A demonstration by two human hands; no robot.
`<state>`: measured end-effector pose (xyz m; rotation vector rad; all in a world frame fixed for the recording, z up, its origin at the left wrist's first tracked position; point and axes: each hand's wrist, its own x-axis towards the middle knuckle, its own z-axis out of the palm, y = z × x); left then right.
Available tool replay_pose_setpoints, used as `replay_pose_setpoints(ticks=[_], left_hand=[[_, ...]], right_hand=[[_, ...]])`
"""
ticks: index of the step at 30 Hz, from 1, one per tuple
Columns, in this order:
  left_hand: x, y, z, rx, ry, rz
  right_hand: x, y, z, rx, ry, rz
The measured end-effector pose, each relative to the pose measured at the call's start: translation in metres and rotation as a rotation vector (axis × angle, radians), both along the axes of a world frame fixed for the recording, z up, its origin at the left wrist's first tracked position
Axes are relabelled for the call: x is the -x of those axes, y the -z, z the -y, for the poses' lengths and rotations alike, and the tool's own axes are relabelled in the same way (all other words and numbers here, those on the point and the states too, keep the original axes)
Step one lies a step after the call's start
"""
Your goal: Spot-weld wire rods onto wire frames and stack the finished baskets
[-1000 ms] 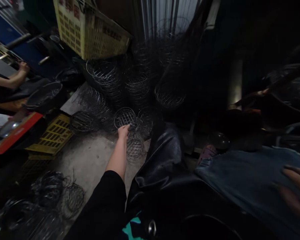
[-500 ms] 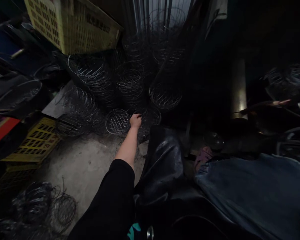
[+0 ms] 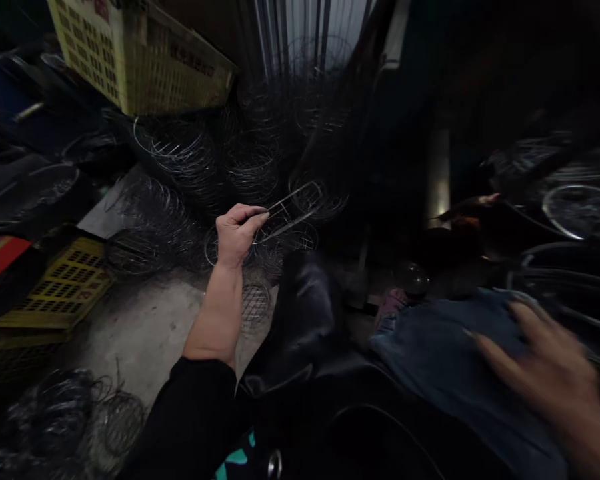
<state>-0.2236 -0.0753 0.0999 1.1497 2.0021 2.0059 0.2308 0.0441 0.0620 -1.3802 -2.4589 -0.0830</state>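
Note:
My left hand (image 3: 237,230) reaches forward with thumb and fingers pinched on a narrow metal wire frame (image 3: 295,217). The frame is long with a rounded far end and points away to the right. Below and behind it lie stacks of round wire grids, one grid (image 3: 255,303) resting low by my forearm. At the lower right, my right hand (image 3: 545,363) is blurred by motion above a denim-covered leg (image 3: 430,347). Its thumb stands apart from the fingers and I see nothing in it.
A yellow plastic crate (image 3: 175,73) stands at the upper left, and another yellow crate (image 3: 75,273) below it. Tangled wire coils (image 3: 80,413) lie at lower left. Round wire pieces (image 3: 580,210) are piled at right, beyond a metal post (image 3: 439,173). Black sheeting (image 3: 310,320) covers the middle foreground.
My left hand has come up and back from the stacked grids with the wire frame in it. My right hand has come into view at the lower right.

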Motion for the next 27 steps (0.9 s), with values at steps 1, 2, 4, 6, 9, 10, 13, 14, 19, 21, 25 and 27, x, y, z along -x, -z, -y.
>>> replay_pose_setpoints(ticks=[1,2,4,6,9,10,13,14,19,21,25,27], left_hand=[[-0.017,-0.018,0.003,0.001,0.054,-0.039],[-0.034,-0.033,0.003,0.001,0.116,-0.062],[-0.067,-0.052,-0.002,-0.013,0.256,-0.069],[-0.095,-0.058,-0.015,-0.006,0.387,-0.027],[-0.127,-0.045,-0.036,0.069,0.478,0.066],[-0.135,-0.038,-0.041,0.110,0.506,0.087],[-0.147,-0.014,-0.045,0.261,0.666,0.075],[-0.150,-0.006,-0.044,0.331,0.716,0.039],[-0.158,0.017,-0.036,0.588,0.683,-0.228],[-0.161,0.018,-0.037,0.585,0.658,-0.347],[-0.167,0.015,-0.047,0.593,0.638,-0.517],[-0.168,0.017,-0.053,0.622,0.628,-0.526]], right_hand=[[0.014,-0.004,0.000,0.014,-0.060,-0.086],[0.028,-0.010,0.001,0.026,-0.102,-0.160],[0.054,-0.025,0.006,0.050,-0.164,-0.293],[0.070,-0.035,0.012,0.084,-0.213,-0.406],[0.066,-0.034,0.016,0.206,-0.254,-0.495],[0.060,-0.030,0.016,0.241,-0.240,-0.511],[0.033,-0.012,0.014,0.328,-0.164,-0.515],[0.025,-0.007,0.014,0.362,-0.147,-0.504],[0.011,0.002,0.015,0.433,-0.127,-0.373],[0.013,0.001,0.013,0.421,-0.124,-0.273],[-0.001,0.002,-0.006,0.461,-0.152,-0.285],[-0.022,0.005,-0.025,0.434,-0.084,-0.371]])
